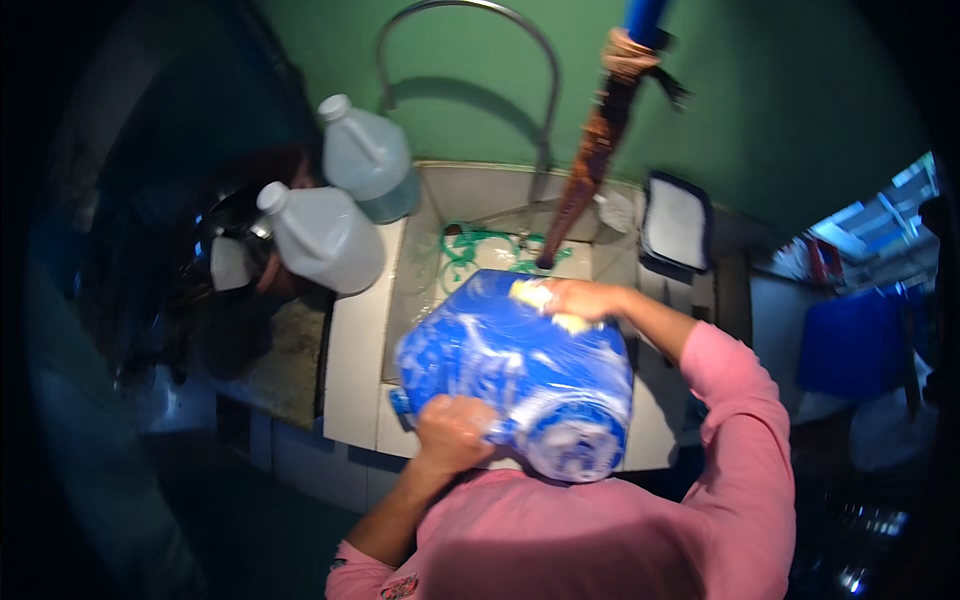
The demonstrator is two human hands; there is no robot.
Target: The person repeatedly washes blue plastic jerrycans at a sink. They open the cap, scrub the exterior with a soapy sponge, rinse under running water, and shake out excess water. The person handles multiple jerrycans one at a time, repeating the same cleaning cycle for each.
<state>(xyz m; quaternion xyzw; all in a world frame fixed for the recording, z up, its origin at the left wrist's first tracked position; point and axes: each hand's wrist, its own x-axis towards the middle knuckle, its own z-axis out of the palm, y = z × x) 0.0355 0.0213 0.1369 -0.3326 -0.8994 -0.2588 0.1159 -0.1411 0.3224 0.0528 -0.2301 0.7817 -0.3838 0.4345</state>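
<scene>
A large blue water container, streaked with white suds, lies across the sink's near side with its round capped end toward me. My left hand is closed around what looks like its handle, near that end. On the container's far side, my right hand presses a yellow sponge against the wet surface, fingers bent over it. Part of the sponge is hidden under the hand.
Two white plastic jugs stand left of the tiled sink. A green hose lies in the basin. Behind it rise a curved metal faucet and a wrapped pipe. A dark-rimmed tub sits to the right.
</scene>
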